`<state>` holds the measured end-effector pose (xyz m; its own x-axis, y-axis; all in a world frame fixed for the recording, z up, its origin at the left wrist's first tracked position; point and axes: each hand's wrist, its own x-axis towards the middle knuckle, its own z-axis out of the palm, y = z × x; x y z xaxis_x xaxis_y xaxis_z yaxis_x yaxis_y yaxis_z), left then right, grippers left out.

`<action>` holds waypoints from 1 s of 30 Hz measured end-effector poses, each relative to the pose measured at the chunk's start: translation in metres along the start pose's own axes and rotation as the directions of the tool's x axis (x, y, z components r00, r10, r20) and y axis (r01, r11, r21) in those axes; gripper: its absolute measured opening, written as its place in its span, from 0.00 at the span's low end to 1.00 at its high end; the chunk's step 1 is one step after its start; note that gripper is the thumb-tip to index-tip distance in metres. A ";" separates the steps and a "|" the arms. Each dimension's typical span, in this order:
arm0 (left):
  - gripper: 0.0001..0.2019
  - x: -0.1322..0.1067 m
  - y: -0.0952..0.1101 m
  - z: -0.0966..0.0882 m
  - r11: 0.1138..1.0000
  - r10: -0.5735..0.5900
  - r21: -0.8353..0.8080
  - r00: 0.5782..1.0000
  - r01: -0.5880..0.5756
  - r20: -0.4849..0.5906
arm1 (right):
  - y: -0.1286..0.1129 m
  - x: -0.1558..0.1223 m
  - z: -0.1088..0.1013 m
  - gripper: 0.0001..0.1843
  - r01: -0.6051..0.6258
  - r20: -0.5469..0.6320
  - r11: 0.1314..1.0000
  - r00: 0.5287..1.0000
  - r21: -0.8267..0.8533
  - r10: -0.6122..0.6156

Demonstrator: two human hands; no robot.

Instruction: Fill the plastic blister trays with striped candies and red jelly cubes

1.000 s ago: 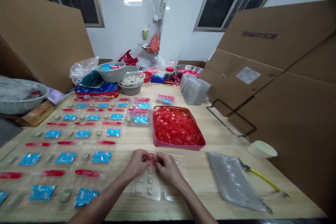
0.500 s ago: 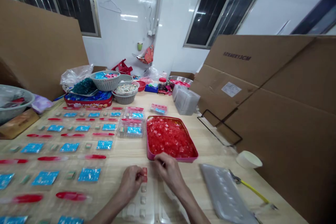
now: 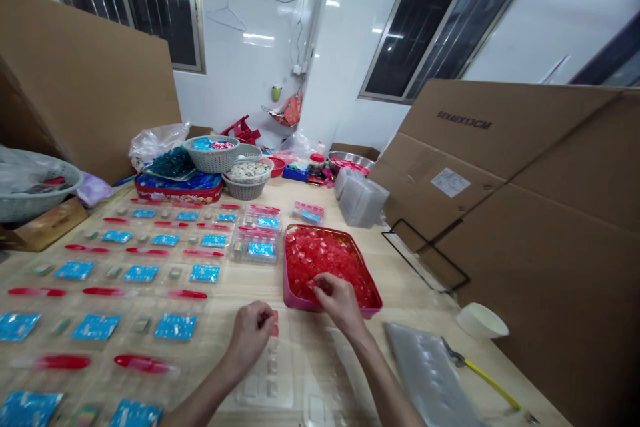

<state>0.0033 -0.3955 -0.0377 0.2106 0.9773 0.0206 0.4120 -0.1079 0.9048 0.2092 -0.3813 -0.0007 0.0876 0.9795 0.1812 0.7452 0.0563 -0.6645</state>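
My right hand [image 3: 340,303] reaches over the front rim of a pink tray [image 3: 295,302] heaped with small translucent red pieces [image 3: 325,257]. Its thumb and forefinger are pinched together at one of these pieces. My left hand [image 3: 251,330] is curled closed above a clear plastic blister tray [image 3: 283,390] with several small moulded pockets. A red piece [image 3: 275,323] sits at the top of that tray, right beside the left fingertips. Whatever the left fingers hold is hidden. Another clear blister tray [image 3: 317,407] lies to its right.
Rows of clear packs with blue packets [image 3: 175,326] and red pens [image 3: 145,363] cover the left side. To the right lie stacked plastic trays [image 3: 425,367], yellow-handled pliers [image 3: 487,380] and a tape roll [image 3: 481,320]. Baskets [image 3: 213,157] stand behind; cardboard [image 3: 525,213] walls the right.
My right hand has moved forward and right, from the pink tray's front edge to the red pieces inside it. My left hand stays by the blister tray. The camera view has shifted slightly.
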 end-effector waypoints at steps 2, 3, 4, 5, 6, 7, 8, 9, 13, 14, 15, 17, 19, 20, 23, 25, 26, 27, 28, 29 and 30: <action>0.07 -0.002 0.013 0.001 0.977 -0.064 -0.199 0.996 0.074 0.056 | -0.005 -0.013 0.001 0.07 -0.025 0.049 0.955 0.999 0.294 0.011; 0.07 -0.003 0.019 0.003 0.942 -0.106 -0.309 0.989 0.133 0.104 | -0.009 -0.020 0.003 0.08 -0.031 0.073 0.925 0.997 0.380 0.004; 0.08 -0.004 0.024 0.004 0.889 -0.149 -0.412 0.976 0.201 0.156 | -0.014 -0.027 0.006 0.09 -0.024 0.089 0.907 0.996 0.421 -0.015; 0.10 -0.005 0.028 0.005 0.822 -0.190 -0.502 0.960 0.269 0.204 | -0.019 -0.034 0.009 0.09 0.000 0.094 0.903 0.995 0.430 -0.045; 0.12 -0.006 0.030 0.005 0.752 -0.226 -0.572 0.943 0.328 0.243 | -0.023 -0.040 0.012 0.08 0.039 0.089 0.907 0.993 0.420 -0.084; 0.15 -0.006 0.031 0.005 0.686 -0.257 -0.624 0.927 0.374 0.273 | -0.027 -0.046 0.016 0.07 0.085 0.077 0.911 0.989 0.403 -0.127; 0.16 -0.007 0.031 0.004 0.628 -0.285 -0.659 0.911 0.413 0.299 | -0.031 -0.051 0.019 0.07 0.129 0.064 0.913 0.984 0.387 -0.166; 0.17 -0.008 0.030 0.003 0.581 -0.310 -0.679 0.894 0.448 0.324 | -0.033 -0.056 0.022 0.06 0.159 0.055 0.910 0.979 0.383 -0.194; 0.14 -0.011 0.023 -0.003 0.501 -0.331 -0.712 0.869 0.492 0.368 | -0.036 -0.065 0.034 0.03 0.094 0.075 0.862 0.986 0.497 -0.150; 0.13 -0.011 0.021 -0.004 0.499 -0.320 -0.721 0.876 0.480 0.362 | -0.036 -0.066 0.036 0.04 0.048 0.088 0.836 0.989 0.546 -0.115; 0.11 -0.012 0.020 -0.005 0.502 -0.302 -0.732 0.887 0.460 0.350 | -0.035 -0.066 0.038 0.05 -0.003 0.105 0.801 0.992 0.598 -0.074; 0.09 -0.013 0.018 -0.005 0.519 -0.248 -0.753 0.914 0.405 0.320 | -0.035 -0.067 0.040 0.09 -0.106 0.156 0.713 0.988 0.693 -0.005; 0.07 -0.014 0.018 -0.006 0.539 -0.175 -0.771 0.940 0.341 0.294 | -0.035 -0.066 0.040 0.13 -0.181 0.220 0.645 0.975 0.743 0.020; 0.06 -0.014 0.019 -0.007 0.547 -0.141 -0.776 0.948 0.315 0.285 | -0.036 -0.065 0.040 0.15 -0.196 0.243 0.636 0.970 0.746 0.013; 0.04 -0.015 0.023 -0.010 0.561 -0.084 -0.782 0.958 0.273 0.274 | -0.039 -0.063 0.037 0.13 -0.154 0.242 0.694 0.970 0.704 -0.030; 0.03 -0.016 0.023 -0.011 0.557 -0.065 -0.791 0.962 0.255 0.264 | -0.042 -0.062 0.036 0.12 -0.108 0.217 0.746 0.975 0.657 -0.050; 0.03 -0.016 0.023 -0.011 0.549 -0.058 -0.799 0.965 0.246 0.257 | -0.042 -0.062 0.036 0.12 -0.096 0.210 0.765 0.976 0.637 -0.052; 0.04 -0.016 0.021 -0.011 0.542 -0.058 -0.804 0.965 0.246 0.256 | -0.042 -0.063 0.037 0.12 -0.097 0.215 0.778 0.975 0.620 -0.049; 0.04 -0.016 0.018 -0.010 0.536 -0.068 -0.804 0.962 0.258 0.264 | -0.041 -0.063 0.037 0.12 -0.112 0.232 0.785 0.972 0.609 -0.041; 0.06 -0.016 0.014 -0.010 0.530 -0.106 -0.795 0.954 0.294 0.282 | -0.038 -0.063 0.039 0.13 -0.143 0.265 0.788 0.964 0.599 -0.027; 0.08 -0.014 0.009 -0.009 0.542 -0.184 -0.749 0.924 0.381 0.336 | -0.034 -0.061 0.040 0.12 -0.187 0.322 0.790 0.947 0.584 -0.014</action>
<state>-0.0043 -0.4086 -0.0259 0.4164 0.8615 -0.2907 -0.3610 0.4501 0.8168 0.1519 -0.4357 -0.0183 -0.1400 0.9888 -0.0526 0.1867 -0.0258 -0.9821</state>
